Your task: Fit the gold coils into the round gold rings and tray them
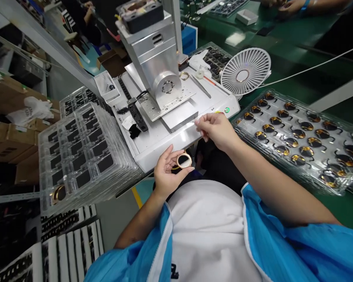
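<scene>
Centrally, a white machine base [148, 157] carries a tall metal head [153, 51], with a stack of clear trays [120, 160] close beside it on the left and a clear tray [279, 137] of round, gold-coloured parts on the right. A white fan [242, 75] stands between the base and that right-hand tray.

Both forearms come out bare from blue sleeves. The right one, the longer in view, slants up and leftward, its wrist nearly straight, so that the right hand [217, 131] lies knuckles-up near the front edge of the base. The left forearm rises from lower left, and the left hand [167, 172] is turned with its palm inward, in front of the person's body and below the base.

On the right hand, thumb and forefinger come close together at their tips and the other fingers curl beneath; whether they pinch anything small cannot be told. The left fingers bend in a narrow grip, thumb at the lower edge, around a gold-rimmed disc [183, 160], its dark and pale face tilted up toward the camera.
</scene>
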The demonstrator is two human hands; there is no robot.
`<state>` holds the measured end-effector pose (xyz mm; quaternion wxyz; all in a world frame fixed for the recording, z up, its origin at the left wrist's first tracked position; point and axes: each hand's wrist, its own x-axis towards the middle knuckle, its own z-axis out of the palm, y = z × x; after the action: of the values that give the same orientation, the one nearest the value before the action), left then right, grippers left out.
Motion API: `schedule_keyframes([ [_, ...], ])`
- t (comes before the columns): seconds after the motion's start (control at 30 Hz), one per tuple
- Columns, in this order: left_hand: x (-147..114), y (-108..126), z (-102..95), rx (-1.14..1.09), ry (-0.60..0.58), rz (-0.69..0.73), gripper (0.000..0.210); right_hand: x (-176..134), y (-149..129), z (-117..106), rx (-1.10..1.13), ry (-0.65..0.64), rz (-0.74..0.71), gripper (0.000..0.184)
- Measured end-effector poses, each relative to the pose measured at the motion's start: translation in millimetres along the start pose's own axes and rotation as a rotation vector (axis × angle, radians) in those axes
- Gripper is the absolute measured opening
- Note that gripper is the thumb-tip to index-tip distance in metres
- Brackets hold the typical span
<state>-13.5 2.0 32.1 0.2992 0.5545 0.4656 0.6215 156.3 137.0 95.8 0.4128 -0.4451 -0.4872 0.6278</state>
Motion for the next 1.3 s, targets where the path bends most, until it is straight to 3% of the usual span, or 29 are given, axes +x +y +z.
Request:
schedule_keyframes([
  [0.1, 0, 2, 2.0, 0.072, -0.009, 0.033, 0.093, -38, 6, 6, -0.047, -0.265, 0.124, 0.045],
  [0.17, 1, 3, 3.0, 0.082, -0.018, 0.032, 0.093, -54, 11, 10, -0.082, -0.343, 0.171, 0.043],
  [0.6, -1, 4, 3.8, 0.164, -0.008, 0.062, 0.077, -63, 16, 16, -0.208, -0.298, 0.147, 0.019],
  [0.8, -2, 6, 4.7, 0.174, -0.008, 0.077, 0.075, -63, 24, 16, -0.288, -0.200, 0.022, 0.019],
  [0.93, -3, 3, 12.4, 0.169, -0.072, 0.076, 0.078, -68, 31, 6, -0.143, -0.305, 0.136, 0.031],
  [1.0, -4, 0, 17.0, 0.139, -0.170, 0.073, 0.084, -74, 32, -14, -0.148, -0.281, 0.165, 0.040],
  [1.07, -4, -5, 19.6, 0.120, -0.248, 0.056, 0.083, -84, 28, -49, -0.293, -0.117, 0.118, 0.044],
  [1.17, -3, -12, 18.8, 0.119, -0.290, -0.005, 0.068, -113, 15, -124, -0.689, 0.286, 0.093, 0.044],
  [1.23, -1, -16, 17.3, 0.123, -0.309, -0.050, 0.058, -144, 7, -177, -0.996, 0.581, 0.200, 0.034],
  [1.3, 2, -18, 17.9, 0.130, -0.338, -0.070, 0.048, -179, 5, -218, -1.260, 0.761, 0.393, 0.022],
])
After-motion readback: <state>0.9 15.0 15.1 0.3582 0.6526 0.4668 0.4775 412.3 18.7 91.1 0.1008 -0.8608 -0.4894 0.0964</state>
